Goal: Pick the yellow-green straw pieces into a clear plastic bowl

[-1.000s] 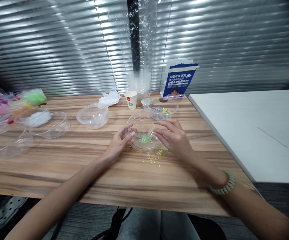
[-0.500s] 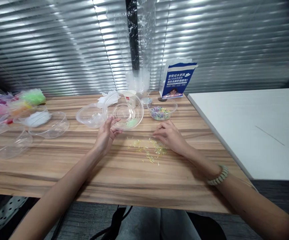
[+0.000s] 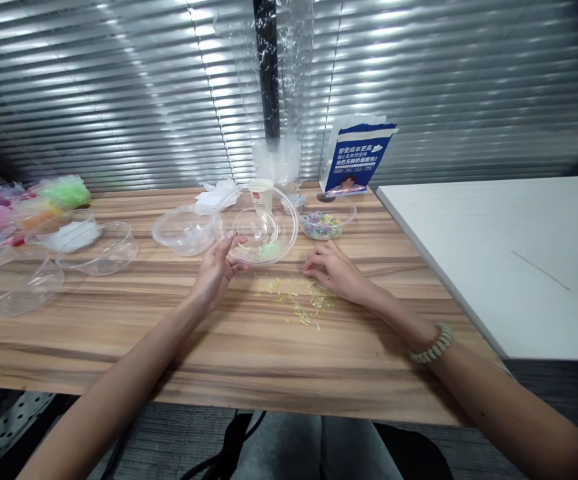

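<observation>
My left hand (image 3: 219, 270) grips the near left rim of a clear plastic bowl (image 3: 239, 233), tilted so that its inside faces me. Pale green bits (image 3: 269, 251) lie low inside this bowl. My right hand (image 3: 333, 270) is just right of it, fingers curled and pressed together above the table; whatever they pinch is too small to make out. Beneath and between both hands, small yellow tube-like pieces (image 3: 305, 303) are scattered on the wood. Behind my right hand stands another clear bowl (image 3: 351, 217) with multicoloured small pieces (image 3: 321, 225).
A paper cup (image 3: 262, 198) and white tissue (image 3: 217, 193) stand behind the held bowl. A blue and white bag (image 3: 359, 160) is at the back. Leftward are several clear bowls (image 3: 183, 230) and colourful bundles (image 3: 63, 192). A white table (image 3: 509, 267) adjoins on the right.
My left hand has shifted the tilted bowl slightly right, toward my right hand. My right hand has moved a little left, its fingers drawn closer together.
</observation>
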The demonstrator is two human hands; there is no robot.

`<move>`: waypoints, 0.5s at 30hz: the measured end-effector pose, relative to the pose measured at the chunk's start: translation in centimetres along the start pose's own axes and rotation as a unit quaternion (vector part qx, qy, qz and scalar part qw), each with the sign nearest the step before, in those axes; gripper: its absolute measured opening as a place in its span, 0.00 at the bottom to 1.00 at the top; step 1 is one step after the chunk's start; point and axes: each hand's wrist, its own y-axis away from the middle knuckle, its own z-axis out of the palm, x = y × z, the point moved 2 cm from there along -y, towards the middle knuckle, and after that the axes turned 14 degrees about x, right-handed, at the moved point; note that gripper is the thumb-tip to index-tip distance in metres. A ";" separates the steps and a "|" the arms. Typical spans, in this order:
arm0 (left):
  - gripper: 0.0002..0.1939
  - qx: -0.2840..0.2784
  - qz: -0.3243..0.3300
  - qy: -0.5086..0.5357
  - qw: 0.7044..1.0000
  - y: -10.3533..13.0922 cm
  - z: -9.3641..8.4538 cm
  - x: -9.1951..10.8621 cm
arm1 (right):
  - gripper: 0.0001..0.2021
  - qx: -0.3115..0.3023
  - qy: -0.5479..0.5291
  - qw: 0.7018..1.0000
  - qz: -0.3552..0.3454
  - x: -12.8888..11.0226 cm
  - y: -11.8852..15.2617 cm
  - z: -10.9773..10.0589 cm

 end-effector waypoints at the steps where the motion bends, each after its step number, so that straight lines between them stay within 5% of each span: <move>1: 0.19 -0.003 -0.004 0.001 1.000 0.0 0.0 -0.1 | 0.04 0.002 -0.005 1.000 0.005 0.1 0.0 -0.4; 9: 0.17 -0.026 -0.058 -0.002 0.998 -0.1 -0.1 -1.2 | 0.05 -0.141 -0.034 0.987 0.063 0.3 0.4 -3.2; 15: 0.17 -0.030 -0.072 -0.020 0.997 0.1 -0.1 -1.5 | 0.05 -0.145 -0.025 0.987 0.062 -0.3 0.5 -3.1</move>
